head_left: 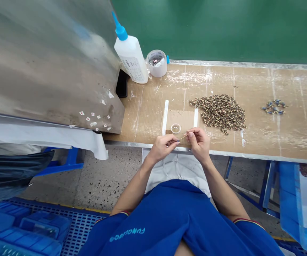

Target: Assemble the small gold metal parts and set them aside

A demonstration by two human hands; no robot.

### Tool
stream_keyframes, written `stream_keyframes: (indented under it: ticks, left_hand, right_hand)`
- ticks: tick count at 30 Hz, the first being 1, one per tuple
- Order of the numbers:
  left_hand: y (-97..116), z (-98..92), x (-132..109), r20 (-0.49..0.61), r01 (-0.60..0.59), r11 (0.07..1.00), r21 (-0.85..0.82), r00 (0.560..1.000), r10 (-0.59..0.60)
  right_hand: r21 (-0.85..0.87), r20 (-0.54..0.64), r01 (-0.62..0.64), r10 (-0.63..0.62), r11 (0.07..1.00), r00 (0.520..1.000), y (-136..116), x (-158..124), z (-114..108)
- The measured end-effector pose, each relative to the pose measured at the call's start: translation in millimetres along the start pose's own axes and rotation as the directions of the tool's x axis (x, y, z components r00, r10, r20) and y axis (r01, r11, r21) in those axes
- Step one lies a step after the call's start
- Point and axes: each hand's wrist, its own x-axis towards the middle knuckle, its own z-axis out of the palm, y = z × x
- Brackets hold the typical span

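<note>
Pinching tiny blue pc (178, 141) w/ L hand (163, 146), thin stick (183, 137) w/ R hand (200, 144), nr sm. cup (176, 128), parts pile (221, 112), bottle (132, 58); on cardboard-topped bench (146, 106), above speckled flr (97, 177).

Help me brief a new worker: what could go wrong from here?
The left hand pinches a tiny blue piece near the bench's front edge; a slip might drop it to the floor.
The small round cup stands close to the thin stick in the right hand, which could knock it.
The pile of small metallic pieces lies loose nearby; a sweep of that arm might scatter some.
</note>
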Motion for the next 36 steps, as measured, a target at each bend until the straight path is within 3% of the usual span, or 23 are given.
stream_keyframes:
  ticks: [14,36]
  left_hand:
    - [-4.3,-1.6,-0.7,0.06,0.18,0.952,-0.247,0.984,-0.17]
    - [-0.6,-1.2,-0.8,0.045,0.173,0.964,-0.201,0.985,-0.167]
  right_hand:
    - [0.037,-0.067,-0.045,0.047,0.998,0.997,-2.1,1.3,0.0]
    - [0.014,-0.01,-0.057,0.057,0.998,0.998,-0.7,-0.8,-1.0]
